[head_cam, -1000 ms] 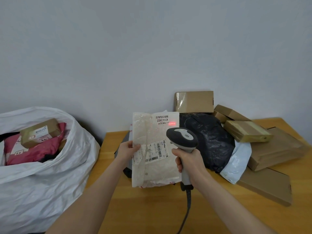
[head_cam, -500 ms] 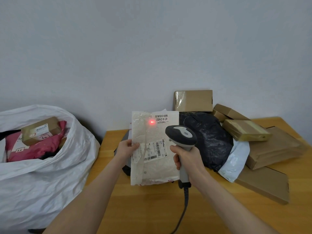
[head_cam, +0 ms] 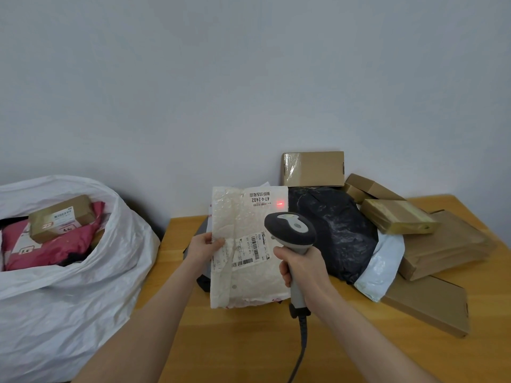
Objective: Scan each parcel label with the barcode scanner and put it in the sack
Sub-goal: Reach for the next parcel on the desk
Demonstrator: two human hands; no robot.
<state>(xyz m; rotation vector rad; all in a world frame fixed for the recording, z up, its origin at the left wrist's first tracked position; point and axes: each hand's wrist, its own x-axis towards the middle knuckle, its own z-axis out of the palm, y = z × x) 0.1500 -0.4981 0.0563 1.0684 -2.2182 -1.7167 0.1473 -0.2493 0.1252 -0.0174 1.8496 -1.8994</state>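
Status entry: parcel scanning, partly done.

**Sack** (head_cam: 69, 313): white plastic, standing left of the desk (head_cam: 235, 344), mouth open. Visible contents are one small labelled brown box (head_cam: 62, 217) lying on a pink mailer (head_cam: 55, 251). Anything beneath is too hidden to count. These are judged already processed.

**Item in hand:** bubble-wrap parcel (head_cam: 249, 280), held upright over the desk, face toward the camera. The left hand (head_cam: 203, 246) pinches its left edge, thumb on the front. It carries a main label (head_cam: 250, 251) with barcodes at mid-height and a smaller top label (head_cam: 260, 199).

**Barcode scanner** (head_cam: 290, 233): grey, with a cable (head_cam: 300, 352) trailing toward the near edge. The right hand (head_cam: 302, 268) is wrapped round the grip, scanner head aimed at the parcel. The red spot (head_cam: 279, 203) falls just beside the top label's small barcode, not on the main label. Whether a read has registered cannot be told.

**Awaiting scan**, piled on the desk by the wall:
- black poly bag (head_cam: 331, 230)
- white mailer (head_cam: 381, 268) under it
- upright cardboard box (head_cam: 313, 168)
- taped box (head_cam: 395, 219)
- flat brown cartons (head_cam: 442, 244)
- a dark parcel (head_cam: 203, 283) mostly hidden behind the held one

**Remaining**, as judged: complete this scan, move the parcel to the sack, then work through the pile. Most of the task is left.
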